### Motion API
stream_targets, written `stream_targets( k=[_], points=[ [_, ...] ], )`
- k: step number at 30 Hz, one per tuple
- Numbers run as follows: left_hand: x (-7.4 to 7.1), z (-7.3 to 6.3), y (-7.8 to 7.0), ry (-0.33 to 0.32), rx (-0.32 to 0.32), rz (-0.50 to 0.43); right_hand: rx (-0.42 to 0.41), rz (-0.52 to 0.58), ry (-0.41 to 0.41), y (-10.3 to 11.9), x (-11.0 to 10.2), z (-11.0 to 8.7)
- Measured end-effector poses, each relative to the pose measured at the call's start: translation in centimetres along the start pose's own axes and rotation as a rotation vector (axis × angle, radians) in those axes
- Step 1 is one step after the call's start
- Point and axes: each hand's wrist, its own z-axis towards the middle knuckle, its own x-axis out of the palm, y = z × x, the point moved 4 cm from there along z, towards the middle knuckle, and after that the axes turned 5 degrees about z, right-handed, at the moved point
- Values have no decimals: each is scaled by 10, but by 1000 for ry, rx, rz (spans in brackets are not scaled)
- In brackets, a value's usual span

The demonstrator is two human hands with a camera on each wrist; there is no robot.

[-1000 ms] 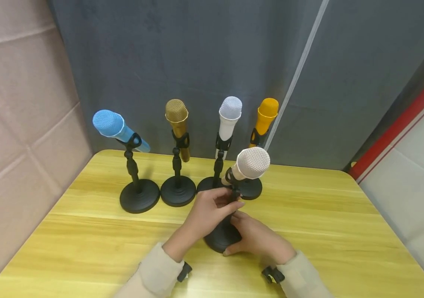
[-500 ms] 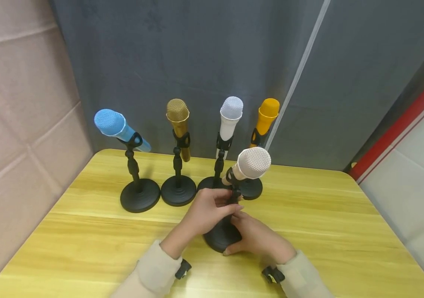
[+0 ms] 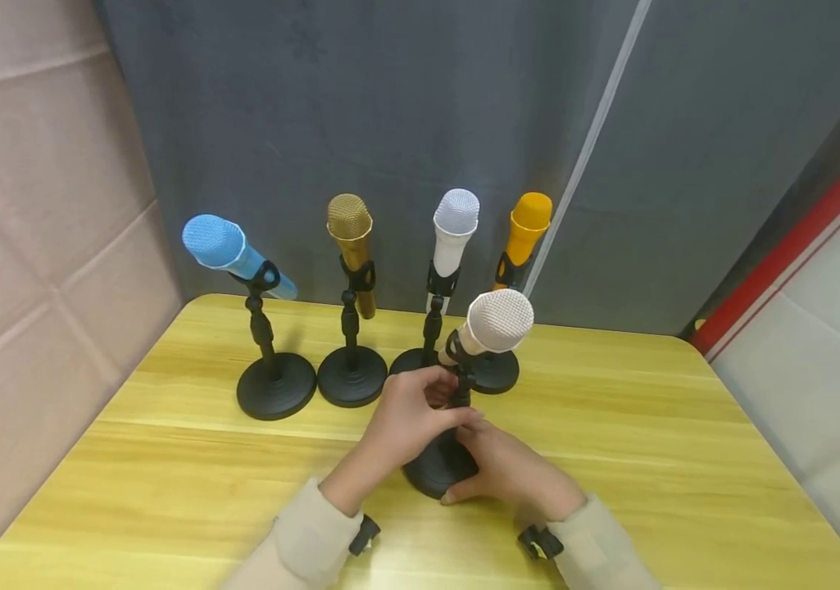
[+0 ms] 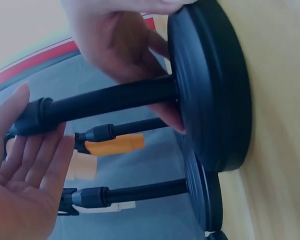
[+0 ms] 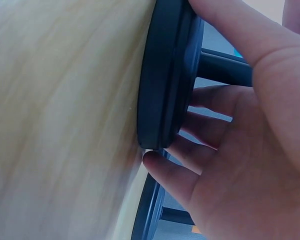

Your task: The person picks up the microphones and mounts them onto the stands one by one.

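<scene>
A cream microphone leans to the upper right in the clip of a black desk stand, nearest of the row. My left hand holds this stand's upright, thumb on one side and fingers on the other. In the left wrist view that grip sits at the collar. Lower down, my right hand grips the round base, its thumb on the near rim. The right wrist view has the fingers spread along the base's far side. The base appears to stand on the table.
Behind, along the dark curtain, stand more microphones on black stands: blue, gold, white and orange. The cream one partly covers the orange one's stand. A wooden table carries them all; a pale wall rises left.
My left fingers and thumb have shifted slightly about the stand's upright. The right hand, the base and the cream microphone look the same as before.
</scene>
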Motion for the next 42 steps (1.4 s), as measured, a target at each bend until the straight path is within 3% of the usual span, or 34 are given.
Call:
stream_targets(
  k=[12,34,42],
  points=[
    [-2,0,-1,95,55,-52,-18,-35,-4,2,-1,1],
    [1,-1,3,131,22,-32,4,0,2,0,-1,1],
    [3,-1,6,180,-20,-8,0,14,5,0,0,0]
  ],
)
